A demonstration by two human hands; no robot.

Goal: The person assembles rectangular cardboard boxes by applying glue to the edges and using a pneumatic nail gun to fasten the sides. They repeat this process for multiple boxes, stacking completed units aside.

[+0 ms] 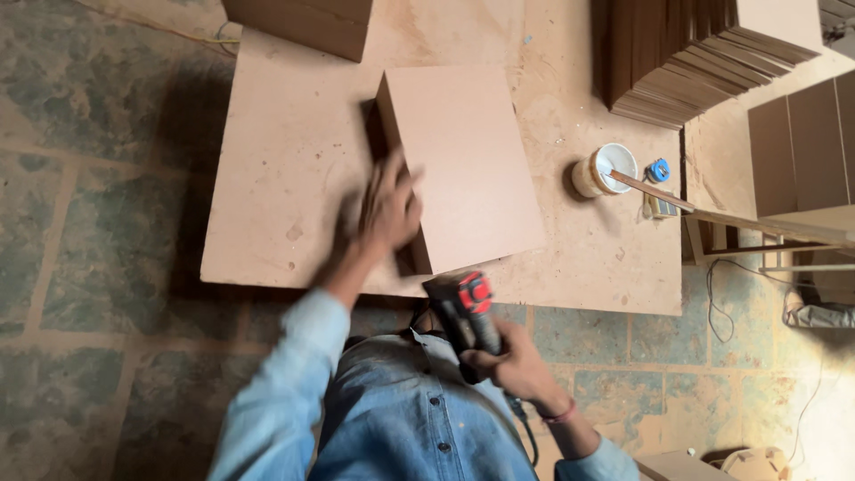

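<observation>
A shallow box (463, 165) made of smooth tan fibreboard lies near the middle of a large board (294, 160) of the same material, which serves as a low work surface on a mottled green stone floor (80, 223). The left hand (385, 212) is blurred, its fingers spread open and laid against the box's near left edge, where the dark open side shows; it does not seem to be gripping anything. The right hand (512, 361) is closed around the handle of a black and red power tool (465, 313), held close to the body just off the near edge of the board, nose pointing toward the box. The box looks stiff and fairly light for its bulk, with flat faces and sharp square corners; the faces are probably slick with dust, so it likely handles best by the edges or the open side, not by pressing on the broad top. Thin side panels could split or dent if knocked hard at the joints. To the right stands a small round tub (606, 169) with a white rim and a flat stick (655, 190) resting in it, beside a small blue object (658, 169). At the far right a stack of thin cut panels (695, 62) fans out, and another box (303, 25) sits at the far edge.
</observation>
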